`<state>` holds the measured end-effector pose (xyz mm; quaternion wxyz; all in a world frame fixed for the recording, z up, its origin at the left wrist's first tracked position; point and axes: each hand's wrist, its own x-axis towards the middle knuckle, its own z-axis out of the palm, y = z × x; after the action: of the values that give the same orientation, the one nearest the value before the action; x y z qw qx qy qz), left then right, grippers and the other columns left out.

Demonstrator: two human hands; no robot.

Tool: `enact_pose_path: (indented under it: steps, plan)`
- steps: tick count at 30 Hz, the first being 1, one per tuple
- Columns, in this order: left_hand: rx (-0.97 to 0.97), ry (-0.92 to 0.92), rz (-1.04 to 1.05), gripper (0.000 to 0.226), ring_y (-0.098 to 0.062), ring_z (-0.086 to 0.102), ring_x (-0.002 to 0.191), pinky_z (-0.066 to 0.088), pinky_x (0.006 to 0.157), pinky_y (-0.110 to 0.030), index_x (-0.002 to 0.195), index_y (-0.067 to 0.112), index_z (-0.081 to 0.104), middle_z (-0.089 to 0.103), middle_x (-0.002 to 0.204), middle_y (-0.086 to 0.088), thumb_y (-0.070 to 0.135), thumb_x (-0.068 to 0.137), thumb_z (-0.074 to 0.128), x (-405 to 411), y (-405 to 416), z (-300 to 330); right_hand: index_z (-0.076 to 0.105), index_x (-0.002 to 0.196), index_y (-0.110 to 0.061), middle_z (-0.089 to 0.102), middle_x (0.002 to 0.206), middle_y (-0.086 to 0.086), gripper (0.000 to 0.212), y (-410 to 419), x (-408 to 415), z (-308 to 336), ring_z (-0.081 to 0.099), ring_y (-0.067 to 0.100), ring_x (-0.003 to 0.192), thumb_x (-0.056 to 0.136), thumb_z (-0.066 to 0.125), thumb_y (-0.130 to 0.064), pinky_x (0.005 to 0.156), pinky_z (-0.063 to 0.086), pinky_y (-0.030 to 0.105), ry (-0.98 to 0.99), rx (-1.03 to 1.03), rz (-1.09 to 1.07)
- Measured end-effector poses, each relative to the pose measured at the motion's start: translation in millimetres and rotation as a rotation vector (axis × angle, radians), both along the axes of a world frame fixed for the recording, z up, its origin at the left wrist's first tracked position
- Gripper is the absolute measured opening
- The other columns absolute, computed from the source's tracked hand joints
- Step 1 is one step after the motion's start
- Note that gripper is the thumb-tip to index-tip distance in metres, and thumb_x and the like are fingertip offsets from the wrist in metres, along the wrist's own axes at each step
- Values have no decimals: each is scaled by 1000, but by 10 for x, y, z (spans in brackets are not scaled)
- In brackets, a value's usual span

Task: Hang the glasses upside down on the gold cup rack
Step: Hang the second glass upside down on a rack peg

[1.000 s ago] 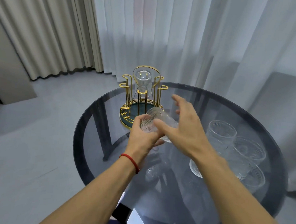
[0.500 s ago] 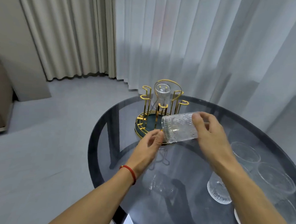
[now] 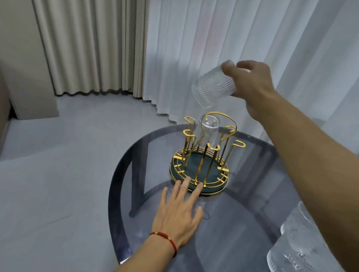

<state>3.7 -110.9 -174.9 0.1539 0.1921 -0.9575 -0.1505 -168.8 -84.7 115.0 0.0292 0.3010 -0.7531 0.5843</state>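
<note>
The gold cup rack (image 3: 202, 158) stands on the far part of a round dark glass table (image 3: 242, 222), with a dark green base and several upright hooked prongs. One clear glass (image 3: 209, 130) hangs upside down on a rear prong. My right hand (image 3: 250, 83) grips the base of a ribbed clear glass (image 3: 213, 89), tilted mouth down-left, in the air above the rack. My left hand (image 3: 178, 217) lies flat and open on the table, fingertips touching the rack's front rim.
Two ribbed glasses (image 3: 293, 250) stand at the table's near right, partly behind my right forearm. White sheer curtains (image 3: 220, 44) hang close behind the table, beige drapes (image 3: 86, 37) to the left. Grey floor lies left of the table edge.
My right hand lifted the ribbed glass from table height to above the rack, tipping its mouth downward. My left hand let go of it and dropped flat against the rack's base.
</note>
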Motion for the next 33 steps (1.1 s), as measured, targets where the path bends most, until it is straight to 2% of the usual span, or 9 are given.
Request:
enact_pose_path:
  steps: [2, 6, 9, 12, 15, 20, 22, 29, 33]
  plan:
    - [-8, 4, 2, 60, -21, -7, 155, -4, 122, -51, 156, 44, -2, -6, 170, 2, 52, 102, 23, -2, -8, -14, 60, 130, -3, 63, 124, 15, 69, -258, -12, -21, 69, 33, 106, 79, 77, -47, 84, 63, 48, -5, 86, -5]
    - [-1, 5, 1, 61, -22, -12, 154, -8, 122, -52, 155, 45, -8, -11, 169, 2, 52, 102, 22, -26, -28, -56, 61, 125, -1, 62, 113, 13, 63, -546, 37, -173, 69, 34, 101, 83, 70, -47, 92, 57, 49, 162, 362, -5]
    - [-2, 7, -1, 62, -22, -13, 154, -10, 121, -52, 154, 47, -11, -14, 168, 3, 55, 101, 20, -46, -34, -89, 66, 117, 5, 69, 118, 20, 54, -659, 24, -255, 69, 37, 102, 86, 66, -40, 91, 57, 47, 236, 469, -8]
    - [1, 32, 5, 62, -22, -11, 154, -13, 119, -51, 155, 47, -9, -11, 169, 3, 54, 101, 21, -49, -28, -100, 66, 120, 6, 69, 124, 23, 56, -724, -8, -330, 66, 39, 113, 87, 65, -39, 94, 54, 47, 274, 555, 1]
    - [4, 38, 4, 62, -22, -10, 154, -14, 117, -49, 155, 47, -8, -10, 169, 3, 55, 100, 20, -44, -31, -92, 67, 121, 6, 70, 124, 23, 60, -760, -80, -411, 66, 38, 112, 87, 68, -43, 98, 54, 49, 265, 655, 41]
    - [6, 33, 4, 61, -23, -11, 154, -12, 119, -51, 155, 45, -7, -10, 169, 2, 53, 101, 20, -45, -37, -72, 71, 120, -2, 71, 125, 19, 55, -802, -129, -518, 65, 32, 106, 83, 77, -43, 89, 54, 44, 279, 804, 160]
    - [10, 32, 4, 61, -23, -10, 154, -11, 120, -51, 156, 45, -5, -9, 169, 2, 52, 101, 21, -42, -34, -68, 69, 128, -7, 70, 129, 13, 59, -806, -136, -538, 61, 29, 108, 82, 80, -41, 83, 47, 37, 287, 862, 191]
    - [16, 44, 14, 60, -24, -9, 154, -7, 122, -51, 156, 46, -2, -6, 170, 3, 49, 102, 24, -38, -32, -70, 59, 140, -22, 60, 142, 8, 72, -863, -165, -626, 54, 34, 130, 77, 86, -43, 106, 46, 48, 348, 1072, 199]
    - [14, 38, 19, 59, -25, -6, 155, -7, 122, -49, 156, 46, 0, -4, 170, 3, 48, 102, 26, -45, -38, -67, 55, 142, -27, 58, 146, 8, 75, -880, -205, -667, 52, 35, 133, 77, 85, -47, 109, 44, 52, 435, 1123, 190]
